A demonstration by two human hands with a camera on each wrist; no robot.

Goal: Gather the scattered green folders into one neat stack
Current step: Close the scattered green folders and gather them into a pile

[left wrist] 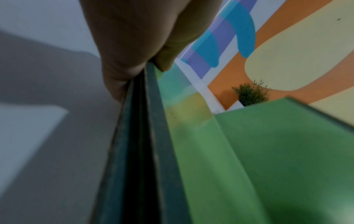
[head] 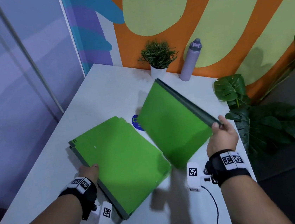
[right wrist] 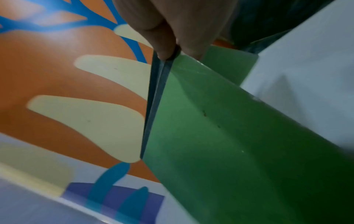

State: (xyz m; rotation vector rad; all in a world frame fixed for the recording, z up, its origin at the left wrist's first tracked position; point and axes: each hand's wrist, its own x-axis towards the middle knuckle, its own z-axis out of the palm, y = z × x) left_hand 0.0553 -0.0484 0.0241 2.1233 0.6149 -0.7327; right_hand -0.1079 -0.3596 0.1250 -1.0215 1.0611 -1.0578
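pinching lifted folder (head: 172, 127) spine with my right hand (head: 221, 136); left hand (head: 89, 172) grips the spine edge of the folder stack (head: 123, 162) on the table (head: 104, 91).

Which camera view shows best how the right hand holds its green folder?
The right wrist view: the right hand pinches the dark spine of the green folder close up. The head view shows the whole folder tilted above the table. The left wrist view shows only part of it.

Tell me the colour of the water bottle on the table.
Pale purple bottle; head view shows it best.
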